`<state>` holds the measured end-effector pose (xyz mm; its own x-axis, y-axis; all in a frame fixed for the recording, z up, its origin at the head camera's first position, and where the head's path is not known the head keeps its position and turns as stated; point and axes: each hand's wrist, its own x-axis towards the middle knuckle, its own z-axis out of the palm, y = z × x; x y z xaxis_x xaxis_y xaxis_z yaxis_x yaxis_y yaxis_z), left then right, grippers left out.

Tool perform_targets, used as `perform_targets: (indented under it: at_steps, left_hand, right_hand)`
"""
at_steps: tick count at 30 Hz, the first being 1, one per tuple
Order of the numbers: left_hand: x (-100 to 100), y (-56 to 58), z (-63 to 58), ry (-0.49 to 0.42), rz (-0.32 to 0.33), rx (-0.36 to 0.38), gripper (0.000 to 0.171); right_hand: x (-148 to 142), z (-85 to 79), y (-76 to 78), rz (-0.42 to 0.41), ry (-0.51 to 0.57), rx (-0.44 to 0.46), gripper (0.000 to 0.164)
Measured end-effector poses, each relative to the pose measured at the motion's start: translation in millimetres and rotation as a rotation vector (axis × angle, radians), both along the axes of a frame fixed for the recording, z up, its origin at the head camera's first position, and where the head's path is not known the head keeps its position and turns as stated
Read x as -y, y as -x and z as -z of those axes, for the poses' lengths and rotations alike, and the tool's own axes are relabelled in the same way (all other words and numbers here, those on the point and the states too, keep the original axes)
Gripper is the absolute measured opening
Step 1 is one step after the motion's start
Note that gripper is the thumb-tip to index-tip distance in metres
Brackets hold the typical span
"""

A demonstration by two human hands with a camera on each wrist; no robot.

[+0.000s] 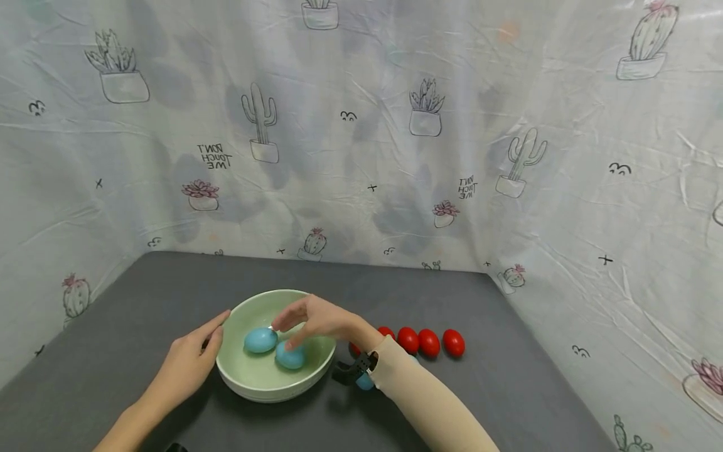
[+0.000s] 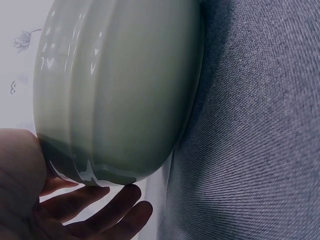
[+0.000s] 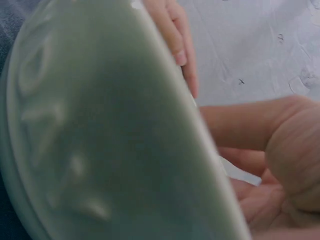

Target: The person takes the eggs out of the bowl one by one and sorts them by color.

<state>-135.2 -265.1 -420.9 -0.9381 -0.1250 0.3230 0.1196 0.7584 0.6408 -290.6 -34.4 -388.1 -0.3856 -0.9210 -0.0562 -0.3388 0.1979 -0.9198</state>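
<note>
A pale green bowl [image 1: 257,392] stands on the dark grey cloth. Two blue egg-shaped things lie inside: one blue egg [image 1: 260,341] at the left, another blue egg [image 1: 290,359] nearer the middle. My left hand [image 1: 189,358] rests against the bowl's outer left side, its fingertips [image 2: 131,194] extended along the wall in the left wrist view. Over the bowl is my right hand [image 1: 316,320], fingers loosely bent and apart. Its thumb overlaps the middle egg; I cannot tell if they touch. In the right wrist view the bowl wall [image 3: 115,125] partly hides this hand.
Several red egg-shaped things [image 1: 429,343] lie in a row right of the bowl, partly behind the right forearm. Another blue egg [image 1: 364,382] shows beneath the right wrist, beside a black wrist strap [image 1: 353,370]. A patterned curtain [image 1: 361,144] surrounds the table's back and sides.
</note>
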Motion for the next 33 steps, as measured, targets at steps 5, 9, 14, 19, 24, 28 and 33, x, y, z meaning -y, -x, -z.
perform_targets:
  at_steps: [5,9,14,19,24,28,33]
  left_hand:
    - [0,-1.0,0.1,-0.003,-0.009,0.021,0.047]
    - [0,-1.5,0.6,-0.004,-0.003,0.012,0.047]
    - [0,-1.2,1.7,0.009,-0.006,0.001,0.047]
    - [1,-0.9,1.3,0.012,-0.004,0.003,0.047]
    - [0,-1.2,0.9,0.020,-0.005,0.003,0.047]
    - [-1,-0.9,0.8,0.015,-0.012,0.005,0.047]
    - [-2,-0.1,-0.2,0.014,-0.016,0.006,0.048]
  right_hand:
    - [4,1.0,-3.2,-0.162,-0.050,0.034,0.042]
    - [6,1.4,-7.2,-0.245,-0.076,0.100,0.041]
    - [13,2.0,-14.7,-0.344,-0.110,0.178,0.042]
    - [18,2.8,-19.4,-0.383,-0.160,0.183,0.044]
    - [17,4.6,-19.2,-0.385,-0.165,0.202,0.048]
    - [17,6.3,-18.2,-0.377,-0.155,0.190,0.048]
    - [17,6.5,-18.4,-0.362,-0.144,0.160,0.045]
